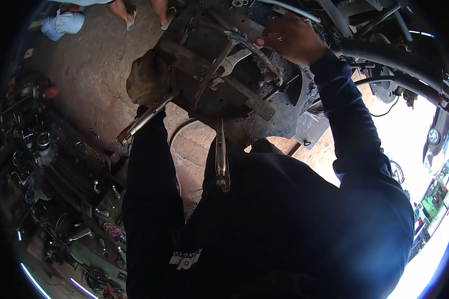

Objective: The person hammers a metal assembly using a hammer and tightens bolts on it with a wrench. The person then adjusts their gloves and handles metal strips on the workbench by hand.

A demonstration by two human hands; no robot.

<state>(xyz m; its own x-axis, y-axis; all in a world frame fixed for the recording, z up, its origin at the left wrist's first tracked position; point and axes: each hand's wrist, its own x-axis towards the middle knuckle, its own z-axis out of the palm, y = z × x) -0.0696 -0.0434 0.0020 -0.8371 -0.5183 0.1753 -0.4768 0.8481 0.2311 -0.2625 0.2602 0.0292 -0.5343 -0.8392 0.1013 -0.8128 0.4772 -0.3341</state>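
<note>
A dark work glove covers my left hand (147,77), which is curled at the left edge of a round metal frame; what its fingers grip is hidden. Just below it, locking pliers (148,116) angle off the metalwork. My bare right hand (293,39) is closed at the far right, its fingertips by a curved metal bar (264,56); anything pinched there is too small to name. Between the hands, a flat steel bar (237,90) crosses the frame diagonally. A pale wrench-shaped piece (234,61) lies over it. A second pair of locking pliers (222,159) points toward me.
The work rests on a dark metal tabletop (284,122). Thick dark pipes (391,54) and metal parts crowd the right. Several tools and metal pieces (97,212) fill the left side. Beyond the table, a person's feet (129,19) stand near a pale cloth bundle (63,25).
</note>
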